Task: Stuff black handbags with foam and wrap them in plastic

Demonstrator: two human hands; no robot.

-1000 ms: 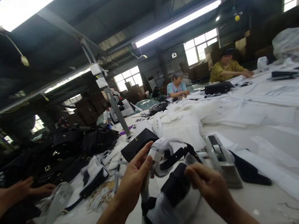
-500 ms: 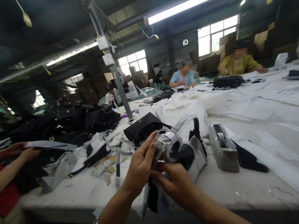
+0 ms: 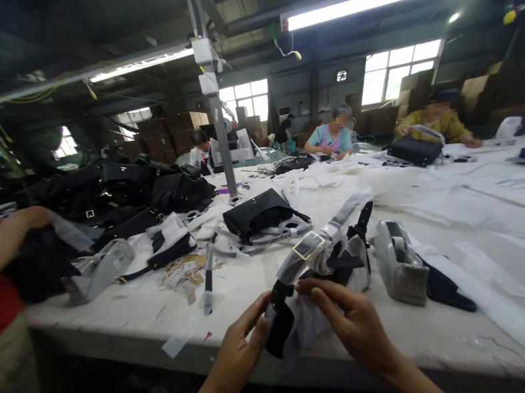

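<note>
A film-wrapped strap, bunched in the left hand half a second ago, now stretches out above the front of the desk, its near end pinched between the left hand's nearly closed thumb and fingers. The right hand, loosely curled, has its fingertips at the opposite edge, its grip unclear. The straightened strap likely makes that end easier to handle, with a tape dispenser to the right and a black bag beyond.
</note>
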